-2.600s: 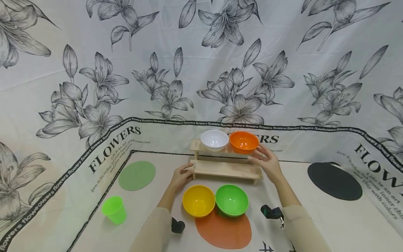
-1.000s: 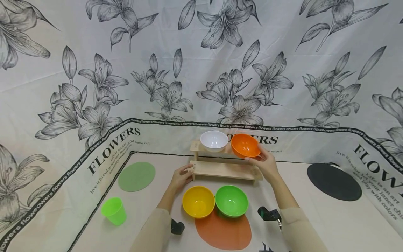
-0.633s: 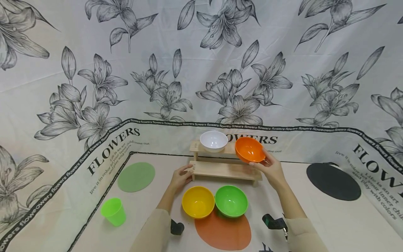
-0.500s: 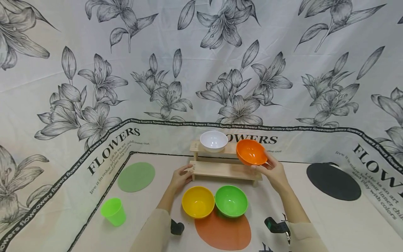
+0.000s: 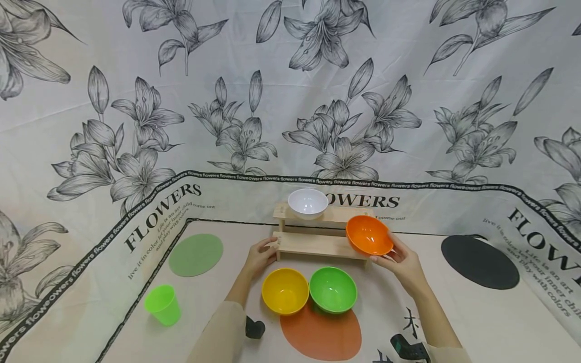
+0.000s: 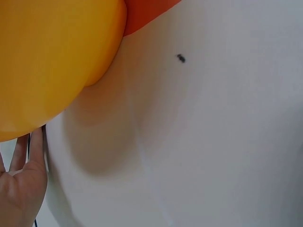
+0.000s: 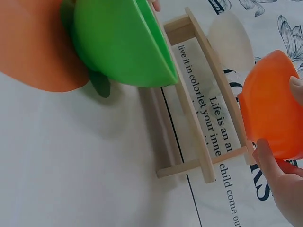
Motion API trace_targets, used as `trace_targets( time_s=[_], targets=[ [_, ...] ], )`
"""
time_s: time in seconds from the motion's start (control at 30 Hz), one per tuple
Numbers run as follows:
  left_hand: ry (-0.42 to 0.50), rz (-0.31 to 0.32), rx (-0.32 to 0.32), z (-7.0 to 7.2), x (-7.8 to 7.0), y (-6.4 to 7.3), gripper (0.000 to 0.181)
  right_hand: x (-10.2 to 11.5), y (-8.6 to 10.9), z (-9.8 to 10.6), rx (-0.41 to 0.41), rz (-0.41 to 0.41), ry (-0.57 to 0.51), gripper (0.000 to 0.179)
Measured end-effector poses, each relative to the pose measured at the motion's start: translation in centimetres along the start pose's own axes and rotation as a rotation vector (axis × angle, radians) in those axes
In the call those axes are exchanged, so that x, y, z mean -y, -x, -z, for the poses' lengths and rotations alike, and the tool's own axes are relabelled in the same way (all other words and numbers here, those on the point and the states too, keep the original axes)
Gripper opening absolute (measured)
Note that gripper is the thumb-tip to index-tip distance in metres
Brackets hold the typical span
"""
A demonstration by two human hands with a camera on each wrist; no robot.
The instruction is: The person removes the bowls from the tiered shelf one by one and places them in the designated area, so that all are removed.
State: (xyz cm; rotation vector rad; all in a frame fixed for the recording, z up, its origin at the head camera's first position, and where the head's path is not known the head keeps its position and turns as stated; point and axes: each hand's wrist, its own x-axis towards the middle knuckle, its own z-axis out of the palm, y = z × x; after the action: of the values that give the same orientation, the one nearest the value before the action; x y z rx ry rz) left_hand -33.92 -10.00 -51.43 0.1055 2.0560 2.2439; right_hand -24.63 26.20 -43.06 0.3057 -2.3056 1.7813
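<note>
My right hand (image 5: 405,266) grips an orange bowl (image 5: 368,236) by its right side. The bowl is tilted, in front of the right end of a two-tier wooden rack (image 5: 313,245). In the right wrist view, fingers and thumb hold the orange bowl (image 7: 270,106) from two sides. At the rack's left end my left hand (image 5: 260,258) holds the edge of the lower tier; its fingertips are partly hidden. A white bowl (image 5: 307,201) stands on the upper tier, left of centre. In front of the rack, a yellow bowl (image 5: 285,291) and a green bowl (image 5: 333,290) sit side by side.
An orange round mat (image 5: 322,333) lies under the front bowls. A bright green cup (image 5: 163,304) stands at left, near a pale green mat (image 5: 196,255). At right lies a black mat (image 5: 480,262). Flower-printed cloth (image 5: 345,116) hangs behind the rack.
My right hand has taken the orange bowl off the upper tier, tilting it and bringing it down, right and nearer. The left hand has stayed at the rack's left end.
</note>
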Motion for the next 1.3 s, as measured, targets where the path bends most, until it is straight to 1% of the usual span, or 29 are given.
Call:
trace_targets(
  time_s=[0.23,0.4,0.63,0.73,1.0,1.2,1.3],
  targets=[
    [0.001,0.012,-0.009,-0.1,-0.1,0.0,0.039,-0.5,1.2,0.4,0.001,-0.003,0.051,0.081],
    [0.002,0.026,-0.017,-0.1,-0.1,0.0,0.038,-0.7,2.0,0.5,0.006,-0.018,0.041,0.082],
    [-0.007,0.028,-0.016,0.0,0.0,-0.2,0.038,-1.1,3.3,0.4,0.007,-0.041,0.053,0.082],
    [-0.006,0.032,-0.019,-0.1,0.0,-0.2,0.038,-1.2,3.7,0.4,0.012,-0.052,0.04,0.083],
    [-0.039,0.008,0.009,-0.1,-0.1,0.0,0.04,-1.8,4.9,0.8,0.018,-0.063,0.031,0.082],
    [-0.044,0.003,0.009,0.0,-0.1,0.0,0.04,-2.2,5.7,0.9,0.016,-0.117,0.051,0.083],
    [-0.045,0.006,0.004,0.0,-0.1,0.0,0.04,-2.4,6.1,1.0,0.011,-0.123,0.045,0.084]
  ],
)
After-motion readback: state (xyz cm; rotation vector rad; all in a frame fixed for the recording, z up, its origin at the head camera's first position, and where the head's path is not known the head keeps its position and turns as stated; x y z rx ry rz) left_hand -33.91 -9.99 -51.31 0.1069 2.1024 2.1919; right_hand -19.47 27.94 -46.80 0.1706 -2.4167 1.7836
